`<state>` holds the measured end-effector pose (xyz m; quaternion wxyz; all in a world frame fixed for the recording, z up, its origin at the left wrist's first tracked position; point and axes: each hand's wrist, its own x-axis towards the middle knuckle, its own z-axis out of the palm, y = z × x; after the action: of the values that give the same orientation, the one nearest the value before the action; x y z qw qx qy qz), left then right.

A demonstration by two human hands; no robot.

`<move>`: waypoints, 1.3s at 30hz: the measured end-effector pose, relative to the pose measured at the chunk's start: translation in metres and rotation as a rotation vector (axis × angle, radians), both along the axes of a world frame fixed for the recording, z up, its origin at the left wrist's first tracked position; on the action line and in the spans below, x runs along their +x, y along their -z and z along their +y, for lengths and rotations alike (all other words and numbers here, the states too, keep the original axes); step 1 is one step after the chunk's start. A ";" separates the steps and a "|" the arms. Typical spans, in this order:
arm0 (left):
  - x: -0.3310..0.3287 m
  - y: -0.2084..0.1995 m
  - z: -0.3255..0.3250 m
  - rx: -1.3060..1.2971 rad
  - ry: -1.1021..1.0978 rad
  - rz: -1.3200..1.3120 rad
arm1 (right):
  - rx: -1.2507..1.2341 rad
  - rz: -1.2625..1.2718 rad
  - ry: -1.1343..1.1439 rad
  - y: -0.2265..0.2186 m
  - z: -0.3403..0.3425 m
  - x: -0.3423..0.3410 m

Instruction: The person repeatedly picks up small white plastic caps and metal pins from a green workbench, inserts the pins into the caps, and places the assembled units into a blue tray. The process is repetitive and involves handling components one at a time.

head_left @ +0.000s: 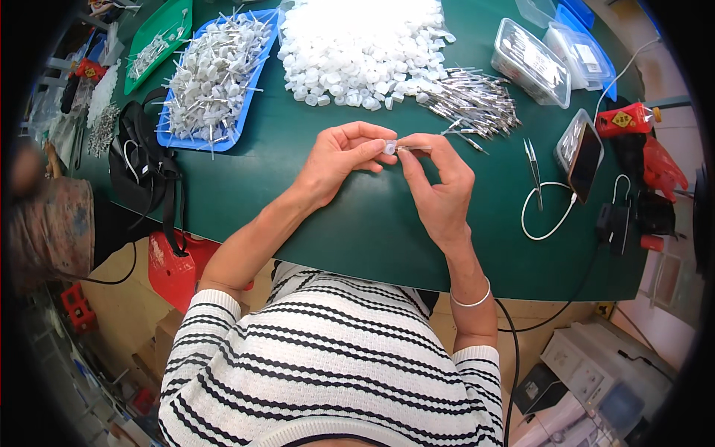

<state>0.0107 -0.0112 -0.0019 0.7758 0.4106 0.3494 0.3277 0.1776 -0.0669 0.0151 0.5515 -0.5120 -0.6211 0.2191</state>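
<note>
Over the near middle of the green table, my two hands meet at the fingertips. My left hand (pixel 335 160) pinches a small translucent white cap (pixel 389 147) between thumb and forefinger. From the other side, my right hand (pixel 439 179) grips a thin metal pin (pixel 418 147), its end against the cap; whether it sits inside the cap I cannot tell. Beyond my hands spreads a big heap of the same white caps (pixel 357 52). A pile of slim metal pins (pixel 473 100) lies at that heap's right edge.
At the left a blue tray (pixel 165 127) holds capped pins, with a green tray (pixel 140 41) behind it. Tweezers (pixel 534 171), a phone (pixel 586 160) on a white cable and clear plastic boxes (pixel 532 63) are at the right. A black bag (pixel 145 164) hangs at the left edge.
</note>
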 end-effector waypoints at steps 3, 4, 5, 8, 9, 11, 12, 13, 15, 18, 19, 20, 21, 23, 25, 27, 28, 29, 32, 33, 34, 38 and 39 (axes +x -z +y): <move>0.000 0.000 0.000 -0.007 0.001 0.013 | -0.003 0.001 -0.007 0.000 0.001 0.001; 0.000 0.000 0.000 -0.017 0.002 0.009 | -0.008 0.007 -0.010 -0.001 0.001 0.002; 0.000 0.000 0.001 -0.027 0.004 0.005 | -0.014 0.005 -0.012 -0.002 0.001 0.002; -0.001 0.000 0.001 -0.049 0.007 -0.007 | -0.030 -0.005 -0.018 -0.004 0.000 0.003; -0.001 0.001 0.001 -0.056 0.008 -0.011 | -0.032 -0.010 -0.019 -0.004 0.000 0.004; -0.001 0.000 0.001 -0.074 0.015 -0.001 | -0.034 -0.015 -0.020 -0.004 0.001 0.004; -0.001 0.000 0.002 -0.082 0.018 0.004 | -0.035 -0.016 -0.020 -0.004 0.001 0.004; -0.001 0.000 0.002 -0.093 0.020 -0.002 | -0.036 -0.016 -0.021 -0.004 0.001 0.004; -0.001 0.001 0.003 -0.116 0.024 -0.013 | -0.042 -0.010 -0.024 -0.004 0.000 0.004; -0.001 0.003 0.003 -0.148 0.036 -0.044 | -0.048 -0.001 -0.026 -0.004 0.000 0.005; -0.002 0.003 0.004 -0.150 0.037 -0.042 | -0.048 0.002 -0.027 -0.003 0.000 0.005; -0.002 0.002 0.004 -0.152 0.038 -0.040 | -0.047 0.011 -0.027 -0.003 0.000 0.004; -0.002 0.002 0.004 -0.154 0.040 -0.037 | -0.046 0.019 -0.026 -0.003 0.000 0.004; -0.002 0.001 0.004 -0.156 0.038 -0.037 | -0.044 0.027 -0.025 -0.003 0.000 0.004; -0.002 0.001 0.004 -0.158 0.038 -0.035 | -0.042 0.024 -0.026 -0.003 0.000 0.004; -0.002 0.000 0.004 -0.158 0.041 -0.031 | -0.047 0.018 -0.029 -0.004 0.000 0.004; -0.002 0.000 0.004 -0.157 0.040 -0.030 | -0.049 0.015 -0.030 -0.004 0.000 0.004; -0.002 0.000 0.004 -0.155 0.039 -0.030 | -0.050 0.016 -0.035 -0.003 0.000 0.004; -0.002 0.000 0.004 -0.158 0.034 -0.026 | -0.055 0.022 -0.052 -0.003 0.000 0.005; -0.002 0.000 0.004 -0.161 0.032 -0.024 | -0.057 0.027 -0.057 -0.004 0.000 0.005; -0.002 0.000 0.005 -0.166 0.032 -0.027 | -0.060 0.032 -0.062 -0.005 0.000 0.005; -0.003 0.000 0.005 -0.183 0.033 -0.041 | -0.043 0.023 -0.067 -0.005 0.000 0.005; -0.003 0.000 0.005 -0.186 0.034 -0.043 | -0.039 0.024 -0.067 -0.004 0.000 0.005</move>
<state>0.0078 -0.0064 -0.0020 0.8234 0.3357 0.3544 0.2893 0.1821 -0.0667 0.0196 0.5412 -0.4989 -0.6267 0.2557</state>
